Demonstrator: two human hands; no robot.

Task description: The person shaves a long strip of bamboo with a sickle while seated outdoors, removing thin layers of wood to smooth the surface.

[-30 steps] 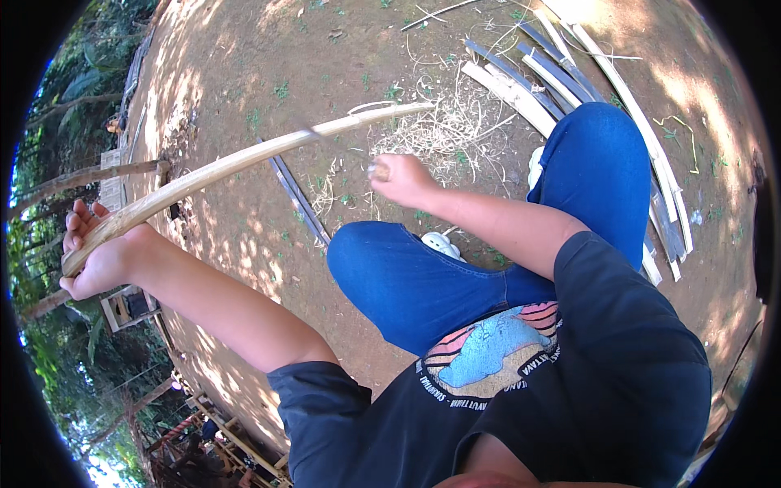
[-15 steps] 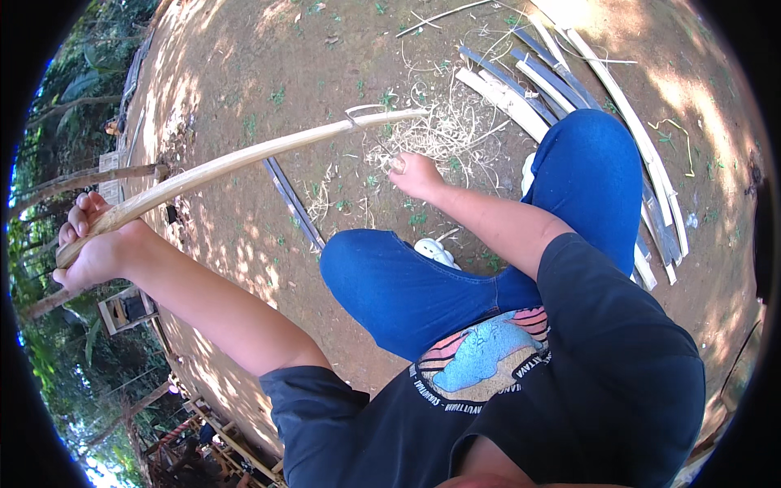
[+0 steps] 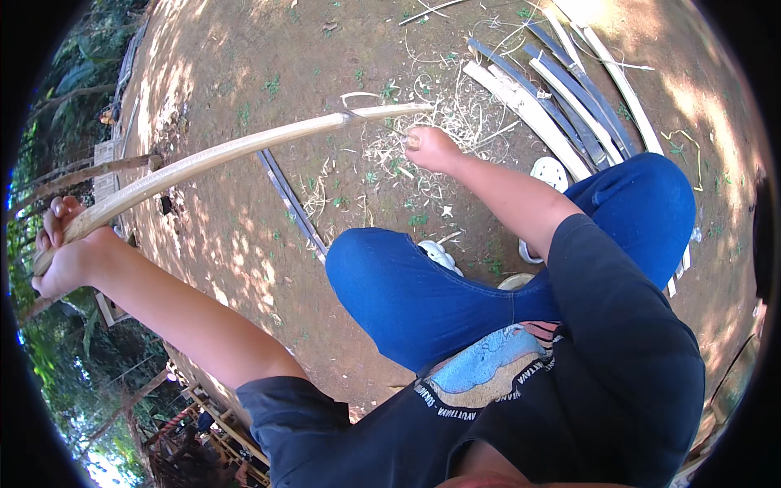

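A long pale bamboo strip (image 3: 236, 153) slants across the left half, its near end wrapped by my left hand (image 3: 73, 252). Over at the centre, my right hand (image 3: 438, 151) is closed round the short wooden handle of a knife (image 3: 412, 141). The knife's thin blade reaches up and left to the strip, close to its far end. A thin curled shaving (image 3: 358, 96) rises where blade and strip meet. The far tip of the strip lies above a heap of pale shavings (image 3: 455, 126).
Split strips (image 3: 521, 114), pale and dark, lie on the ground at the upper right. A dark strip (image 3: 289, 199) lies beside my left knee. My bent legs in blue trousers (image 3: 407, 293) and white clogs (image 3: 550, 172) are below. Wooden rails and plants line the left edge.
My left hand has moved left and slightly down, drawing the strip with it. My right hand and the knife have shifted slightly right and up. My right knee has swung outward, uncovering a clog.
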